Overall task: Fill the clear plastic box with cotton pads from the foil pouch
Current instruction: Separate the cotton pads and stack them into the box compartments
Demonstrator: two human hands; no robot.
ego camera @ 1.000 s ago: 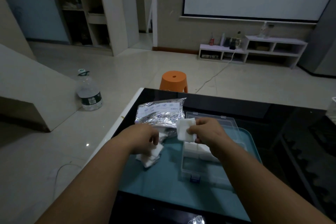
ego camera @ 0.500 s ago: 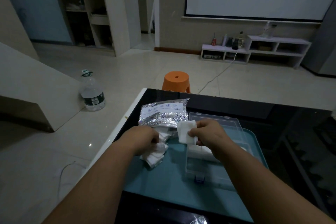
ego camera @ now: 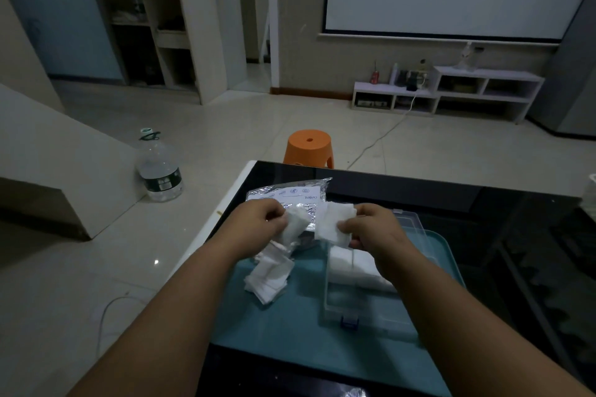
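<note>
My left hand [ego camera: 258, 223] has lifted off the loose pads [ego camera: 269, 279] at the tray's [ego camera: 290, 338] left side and now pinches a pad [ego camera: 295, 225] before the foil pouch [ego camera: 290, 195], whose label seems to read "Content". My right hand [ego camera: 377, 232] pinches a second pad [ego camera: 335, 226] over the clear box [ego camera: 380, 316] along the tray's right edge.

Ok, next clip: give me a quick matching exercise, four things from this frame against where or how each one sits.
1 foil pouch
2 clear plastic box
3 orange stool
4 water bottle

a on the floor, left of the table
b open on the teal tray, pads inside
c silver, flat, printed label up
d on the floor past the table's far edge

Pairs: 1-c, 2-b, 3-d, 4-a
</note>
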